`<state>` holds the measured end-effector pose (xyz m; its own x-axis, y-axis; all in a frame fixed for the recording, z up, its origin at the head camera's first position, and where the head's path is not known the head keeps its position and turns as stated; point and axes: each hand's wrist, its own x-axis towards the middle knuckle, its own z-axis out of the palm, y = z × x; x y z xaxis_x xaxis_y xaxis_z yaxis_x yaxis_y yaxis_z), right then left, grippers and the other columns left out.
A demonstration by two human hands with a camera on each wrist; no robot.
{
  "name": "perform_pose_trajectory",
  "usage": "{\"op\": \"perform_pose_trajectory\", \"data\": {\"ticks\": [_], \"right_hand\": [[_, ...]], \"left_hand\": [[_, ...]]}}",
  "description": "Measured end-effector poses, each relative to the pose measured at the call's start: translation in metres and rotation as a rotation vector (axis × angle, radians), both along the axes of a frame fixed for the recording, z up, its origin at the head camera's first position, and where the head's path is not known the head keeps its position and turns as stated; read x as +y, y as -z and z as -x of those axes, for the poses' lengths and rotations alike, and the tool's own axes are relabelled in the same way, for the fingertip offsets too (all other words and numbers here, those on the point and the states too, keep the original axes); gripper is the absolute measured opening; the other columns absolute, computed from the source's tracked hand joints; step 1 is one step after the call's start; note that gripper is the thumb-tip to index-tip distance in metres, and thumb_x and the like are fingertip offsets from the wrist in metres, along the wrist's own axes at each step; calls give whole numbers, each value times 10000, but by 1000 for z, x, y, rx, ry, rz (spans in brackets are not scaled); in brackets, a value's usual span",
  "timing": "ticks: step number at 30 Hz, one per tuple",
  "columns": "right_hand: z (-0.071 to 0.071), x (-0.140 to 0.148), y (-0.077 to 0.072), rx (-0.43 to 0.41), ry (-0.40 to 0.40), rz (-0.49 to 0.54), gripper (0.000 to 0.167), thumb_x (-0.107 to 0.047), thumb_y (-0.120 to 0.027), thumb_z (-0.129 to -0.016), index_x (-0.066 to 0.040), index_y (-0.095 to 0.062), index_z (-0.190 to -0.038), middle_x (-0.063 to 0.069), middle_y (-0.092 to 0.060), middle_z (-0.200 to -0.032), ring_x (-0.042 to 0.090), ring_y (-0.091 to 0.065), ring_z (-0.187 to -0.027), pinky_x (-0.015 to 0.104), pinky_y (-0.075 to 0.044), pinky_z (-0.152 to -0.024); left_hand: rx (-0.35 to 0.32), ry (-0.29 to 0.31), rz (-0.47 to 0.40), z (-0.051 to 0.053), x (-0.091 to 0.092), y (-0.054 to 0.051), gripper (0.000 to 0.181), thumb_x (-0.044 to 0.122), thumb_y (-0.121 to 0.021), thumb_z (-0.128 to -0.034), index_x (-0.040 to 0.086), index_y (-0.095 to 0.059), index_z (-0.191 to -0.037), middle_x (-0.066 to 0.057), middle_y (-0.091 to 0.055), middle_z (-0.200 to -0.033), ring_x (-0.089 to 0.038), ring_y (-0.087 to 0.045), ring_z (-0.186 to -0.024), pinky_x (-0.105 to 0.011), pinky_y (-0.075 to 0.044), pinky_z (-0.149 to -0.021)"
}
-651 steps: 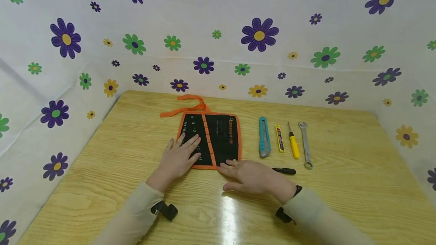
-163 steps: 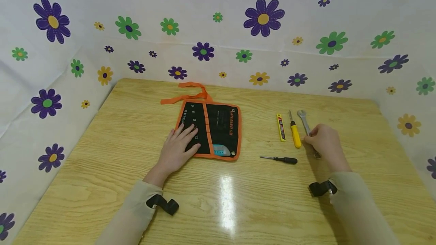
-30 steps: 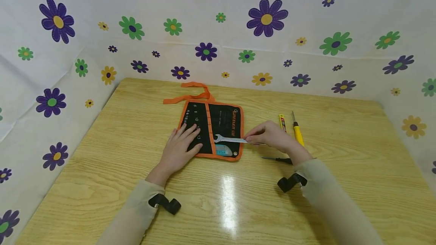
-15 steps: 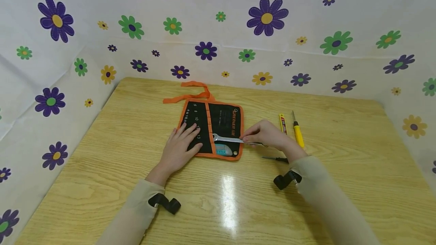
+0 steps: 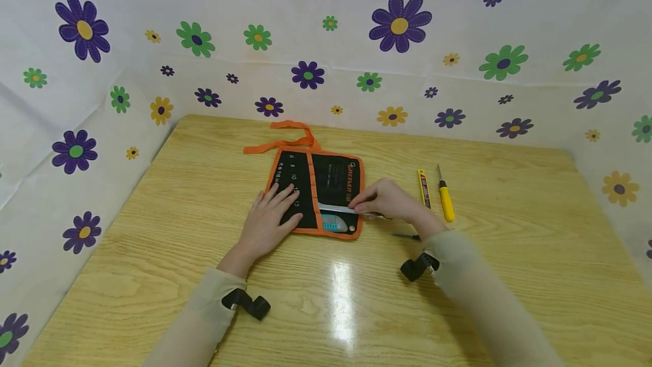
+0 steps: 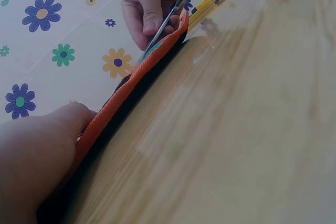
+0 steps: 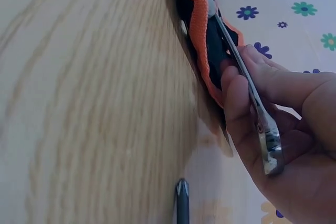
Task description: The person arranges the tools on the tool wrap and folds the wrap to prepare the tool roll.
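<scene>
A flat black cloth pouch [image 5: 328, 177] with woven orange binding is lying on the glossy, wood-grained table [image 5: 509, 242], its limp orange ties [image 5: 290, 144] trailing off the back. The left hand [image 5: 266, 224] is resting flat on the numbered side, fingers straight and slightly spread, gripping nothing. The right hand [image 5: 383, 200] is pinching a slim, shiny metal wrench [image 5: 336, 208] between thumb and fingers; the wrench is lying crosswise over the pouch's right half, its far end reaching the orange pocket edge. Just beside it, nearer the person, a teal knife [image 5: 333, 223] with a rounded grey end is sitting in the pocket.

The pocket is hiding the wrench's far head and most of the knife. The right wrist view is showing the wrench's near end edge-on, making its outline hard to read. The left hand is covering some printed numbers, and the right forearm is blocking the handle of a dark screwdriver [image 5: 407, 236].

The pouch's front border is running well back from the bottom of the head view, which is cutting off the table's near edge. A slim yellow box [image 5: 424, 188] and a yellow-handled screwdriver [image 5: 446, 203] are lying beyond the right hand, wood stretching away on their right. A flowered sheet [image 5: 224, 16] is rising behind the table's back edge.
</scene>
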<state>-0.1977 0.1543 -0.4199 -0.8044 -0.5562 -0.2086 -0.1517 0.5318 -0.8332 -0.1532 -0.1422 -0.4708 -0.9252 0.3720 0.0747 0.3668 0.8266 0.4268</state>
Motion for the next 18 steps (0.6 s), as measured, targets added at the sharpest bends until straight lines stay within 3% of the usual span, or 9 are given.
{"op": "perform_pose_trajectory", "data": {"ticks": [8,13,18], "right_hand": [[-5,-7,-3,112,-78,-47,146,-57,-668,-890,-59,-746,-1014,53,-706,-989,147,-628,-753,286,-520,-641],[-13,-6,-6,179,-114,-126,281,50,-666,-839,-39,-691,-1104,57,-668,-1052,170,-607,-910,326,-525,-786],[-19,-11,-11,272,-98,-217,272,74,-645,-841,-9,-677,-1098,89,-651,-1043,199,-607,-905,322,-524,-760]], "left_hand": [[12,5,-16,-1,1,-3,579,467,-469,-978,165,-414,-1468,-15,-309,-1535,-273,-138,-1441,-481,-41,-1149],[3,4,-14,-1,1,-2,581,474,-461,-979,173,-403,-1473,-3,-299,-1539,-262,-127,-1444,-462,-25,-1152],[4,3,-17,-1,0,-2,580,469,-466,-980,168,-407,-1471,-10,-304,-1537,-271,-134,-1442,-471,-32,-1151]]}}
